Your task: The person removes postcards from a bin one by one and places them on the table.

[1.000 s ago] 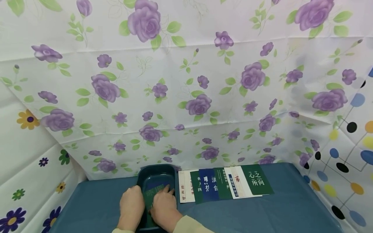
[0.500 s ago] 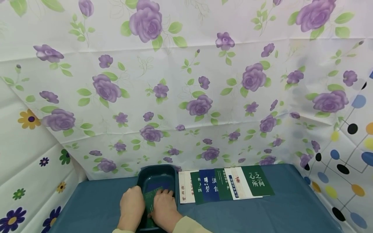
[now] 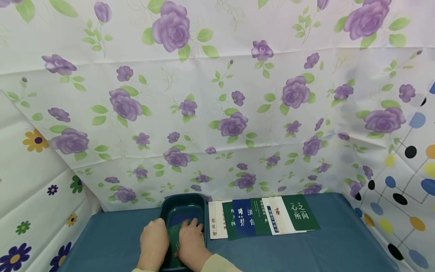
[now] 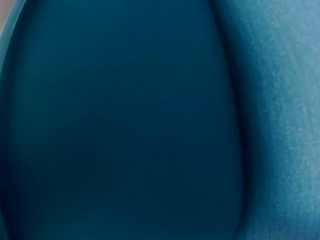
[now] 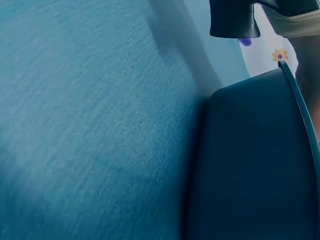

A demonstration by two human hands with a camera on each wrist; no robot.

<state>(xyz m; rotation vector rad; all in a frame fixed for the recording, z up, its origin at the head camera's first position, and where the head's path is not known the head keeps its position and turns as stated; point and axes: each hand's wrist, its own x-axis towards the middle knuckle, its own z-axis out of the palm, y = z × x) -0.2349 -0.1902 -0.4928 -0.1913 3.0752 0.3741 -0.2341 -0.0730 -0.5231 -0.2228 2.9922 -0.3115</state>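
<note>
A dark teal plastic tray [image 3: 185, 200] stands at the front left of the table. My left hand [image 3: 154, 241] grips its left rim, fingers curled over the edge and fingertips hidden. My right hand [image 3: 193, 241] reaches inside, its fingers lying fairly straight against a green card [image 3: 174, 233] with white print. The thumb sits low by that card. Farther up the tray floor a blue patch [image 3: 180, 218] shows, perhaps another card. Only the outer tray wall [image 4: 120, 120] fills the left wrist view. In the right wrist view the tray wall [image 5: 255, 160] covers the lower right.
Right of the tray, a row of overlapping printed cards [image 3: 242, 219] in cream, green, blue and white ends at a green card [image 3: 300, 212]. A blue cloth [image 3: 272, 253] covers the table. Flowered sheeting [image 3: 204, 113] rises behind, with patterned sheets on both sides.
The right hand's fingers have shifted slightly within the tray, and the green card under them has slid a little left and toward me. The left hand keeps its place on the rim.
</note>
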